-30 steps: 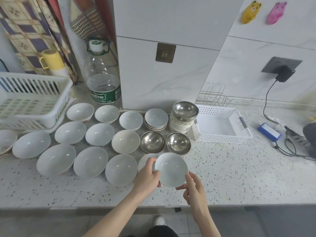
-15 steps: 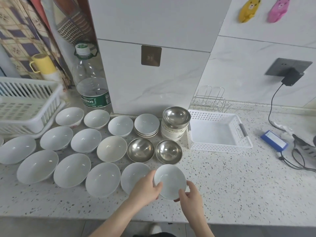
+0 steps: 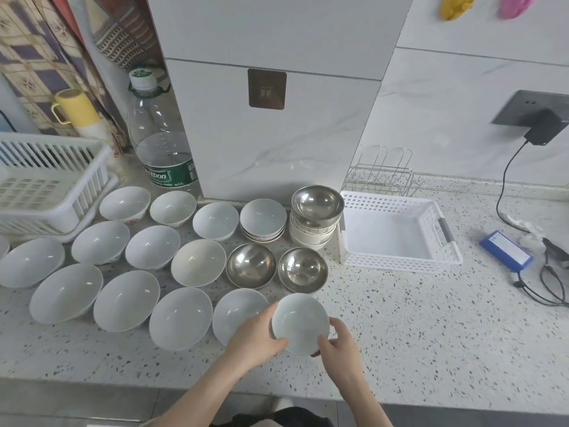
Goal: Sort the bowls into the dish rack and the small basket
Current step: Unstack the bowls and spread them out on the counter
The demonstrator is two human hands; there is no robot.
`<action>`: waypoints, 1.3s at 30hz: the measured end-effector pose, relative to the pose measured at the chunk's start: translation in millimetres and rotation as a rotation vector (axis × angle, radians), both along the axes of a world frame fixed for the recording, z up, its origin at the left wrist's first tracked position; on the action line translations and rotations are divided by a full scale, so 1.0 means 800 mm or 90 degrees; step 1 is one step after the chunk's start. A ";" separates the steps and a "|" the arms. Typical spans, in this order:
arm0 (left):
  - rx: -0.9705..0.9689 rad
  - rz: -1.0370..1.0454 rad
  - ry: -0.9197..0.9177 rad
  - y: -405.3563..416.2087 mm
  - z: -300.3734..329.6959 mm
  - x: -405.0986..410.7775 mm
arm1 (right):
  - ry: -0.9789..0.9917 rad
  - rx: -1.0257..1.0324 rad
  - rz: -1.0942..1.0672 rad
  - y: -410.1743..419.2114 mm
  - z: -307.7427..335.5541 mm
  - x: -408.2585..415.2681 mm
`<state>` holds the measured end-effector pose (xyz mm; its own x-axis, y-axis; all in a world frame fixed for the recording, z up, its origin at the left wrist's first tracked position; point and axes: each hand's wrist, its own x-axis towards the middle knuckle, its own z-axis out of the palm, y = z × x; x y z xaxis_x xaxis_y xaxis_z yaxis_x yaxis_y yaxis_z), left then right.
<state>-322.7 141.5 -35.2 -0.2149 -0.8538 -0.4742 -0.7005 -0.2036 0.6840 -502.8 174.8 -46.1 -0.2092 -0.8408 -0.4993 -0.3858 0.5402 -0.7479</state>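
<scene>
Right now both hands are holding one small white bowl [image 3: 300, 323] near the front edge of the speckled surface [image 3: 431, 334]. The left hand [image 3: 255, 337] is curling its grip around the bowl's left rim, thumb over the edge, while the right hand [image 3: 338, 343] is pinching the lower right rim with its fingers underneath. The bowl is sitting upright, just in front of two steel bowls [image 3: 251, 265], and just right of a larger white bowl [image 3: 237, 312] that the left hand is partly covering.

More white bowls are lying in rows to the left, and a stack of small bowls topped by a steel bowl [image 3: 317, 206] is standing beside the small basket [image 3: 397, 263]. That white perforated basket is sitting to the right of the stack, nothing showing inside it. The white dish rack [image 3: 52, 192] is resting at the far left, next to a large water bottle [image 3: 160, 143]. A blue box [image 3: 505, 254] and black cables are lying at the far right.
</scene>
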 end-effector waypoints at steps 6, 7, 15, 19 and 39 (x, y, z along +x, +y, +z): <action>-0.022 -0.008 -0.058 0.000 -0.003 -0.002 | -0.006 0.013 0.017 0.000 -0.002 -0.006; -0.030 -0.010 -0.072 0.000 -0.003 -0.002 | -0.002 0.018 0.023 -0.001 -0.002 -0.007; -0.041 -0.006 -0.125 0.001 -0.008 -0.005 | 0.031 0.049 0.089 -0.007 -0.003 -0.010; -0.010 0.011 -0.102 -0.003 -0.010 -0.001 | 0.043 0.050 0.112 -0.012 -0.005 -0.012; -0.050 0.374 0.075 -0.228 0.004 0.049 | 0.140 -0.070 0.048 -0.117 0.048 0.007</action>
<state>-283.8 -40.9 -32.0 0.2553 -0.8769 -0.4073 -0.4043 -0.4795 0.7789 -497.0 81.4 -7.9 -0.2376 -0.9050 -0.3529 -0.5817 0.4235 -0.6945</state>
